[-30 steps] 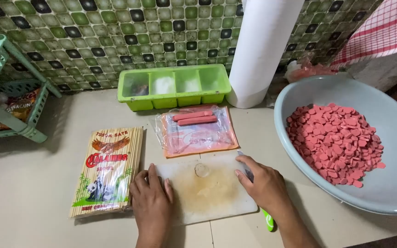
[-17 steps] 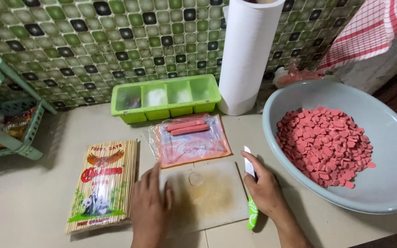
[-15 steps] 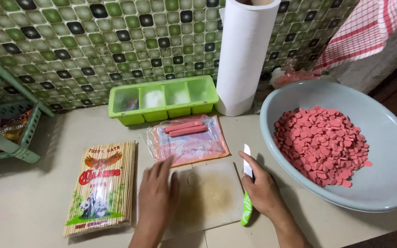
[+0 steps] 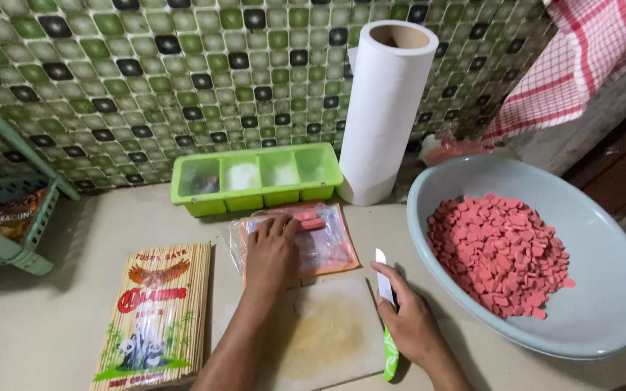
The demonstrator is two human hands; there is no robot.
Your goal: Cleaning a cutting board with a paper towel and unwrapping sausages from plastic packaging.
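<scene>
My left hand (image 4: 272, 250) rests palm down on a clear plastic packet of pink sausages (image 4: 327, 242) lying behind a small white cutting board (image 4: 324, 333). The fingers cover most of the sausages. My right hand (image 4: 407, 322) lies at the board's right edge, closed on a small knife (image 4: 385, 318) with a green handle, its white blade pointing away from me. A large pale blue bowl (image 4: 603, 318) at the right holds several pink sausage slices (image 4: 501, 250).
A packet of bamboo skewers (image 4: 155, 315) lies left of the board. A green compartment tray (image 4: 255, 177) and an upright paper towel roll (image 4: 382, 112) stand against the tiled wall. A green rack (image 4: 1, 195) is at far left; a red checked cloth (image 4: 581, 58) hangs at top right.
My left hand has left the cutting board and moved forward onto the sausage packet. My right hand has shifted to the board's right edge, the knife now showing. The view has moved closer.
</scene>
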